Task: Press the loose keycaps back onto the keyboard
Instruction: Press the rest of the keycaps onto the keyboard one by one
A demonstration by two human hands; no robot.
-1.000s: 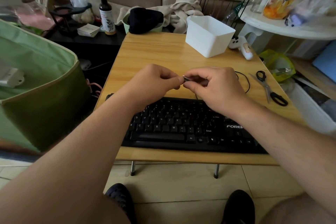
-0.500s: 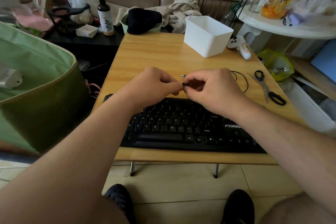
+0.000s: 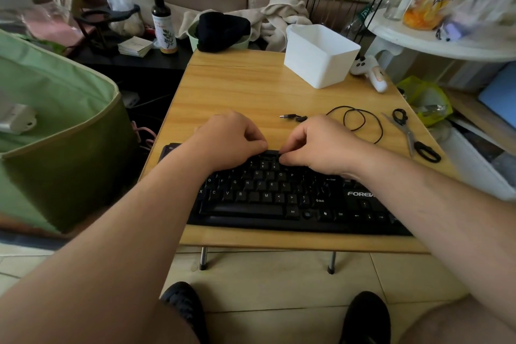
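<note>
Resting over the top row of the keyboard (image 3: 268,193), both hands sat close together, nearly touching. The left hand (image 3: 229,139) had its fingers curled down, and the right hand (image 3: 321,142) did too. Their fingertips met at the far edge of the keys, near the number row. Whether they pinched a small key cap there could not be told, because the fingers hid that spot and everything under them was black.

The keyboard lay long-ways from 9 o'clock to 3 o'clock on the wooden surface (image 3: 240,92), right under the hands. The gap between the hands was at about 12 o'clock from the letter keys. Both hands were about as near to it as each other.

No loose key cap showed anywhere else on the surface. It looked like the next push would go straight down, at the spot between the fingertips.

A black cable (image 3: 354,120) lay at 1 o'clock from the right hand, just beside it. Scissors (image 3: 410,134) lay farther off at 3 o'clock. A white box (image 3: 318,61) stood at 12 o'clock, well apart.
</note>
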